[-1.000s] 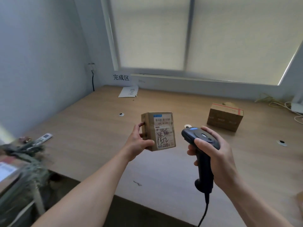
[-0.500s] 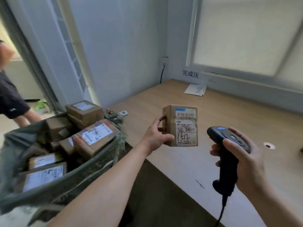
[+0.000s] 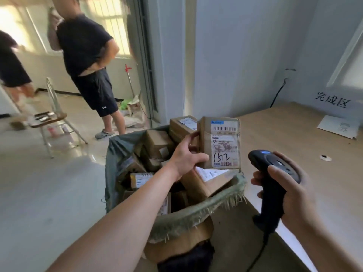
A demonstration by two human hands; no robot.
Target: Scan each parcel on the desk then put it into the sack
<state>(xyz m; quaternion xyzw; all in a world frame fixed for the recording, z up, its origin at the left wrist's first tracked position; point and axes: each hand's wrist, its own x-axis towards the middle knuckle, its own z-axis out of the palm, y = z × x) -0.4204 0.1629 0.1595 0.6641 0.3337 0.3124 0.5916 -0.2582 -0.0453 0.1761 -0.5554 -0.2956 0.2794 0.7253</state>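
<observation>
**One parcel over the sack, one scanner in hand**

Our left hand [image 3: 186, 158] grips one brown parcel [image 3: 221, 142] upright above the open mouth of the one green sack [image 3: 196, 213], which lies at six o'clock from it. Its label shows handwritten "1512", one barcode and a printed "8". We count at least six boxes [image 3: 157, 143] in the sack. At four o'clock from the parcel, our right hand [image 3: 294, 195] is wrapped round one black scanner [image 3: 273, 185]. Past the desk [image 3: 284, 138], at two o'clock, one sign [image 3: 332, 100] reads "完成区".

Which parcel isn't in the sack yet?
The parcel with 1512 handwritten on its label: the left hand grips it upright above the sack; the other parcels lie inside.
</observation>
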